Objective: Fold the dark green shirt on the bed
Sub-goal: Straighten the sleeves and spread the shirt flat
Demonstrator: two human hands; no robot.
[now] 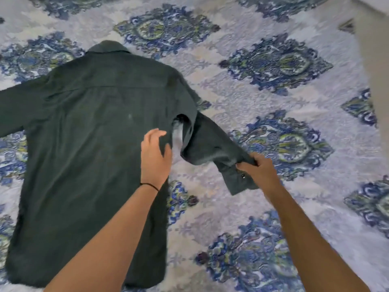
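Observation:
The dark green shirt [88, 144] lies back side up on the bed, collar at the far end, hem near me. Its left sleeve runs off the left edge of the view. The right sleeve [212, 148] is bent and partly lifted toward the right. My left hand [154, 154] rests flat on the shirt's right side edge by the armpit, fingers apart. My right hand [257, 170] pinches the right sleeve near its buttoned cuff [242, 182].
The bedspread [273, 106] is white with blue and green medallion patterns and fills the view. A pale beige cloth or piece of furniture [372, 66] stands along the upper right edge.

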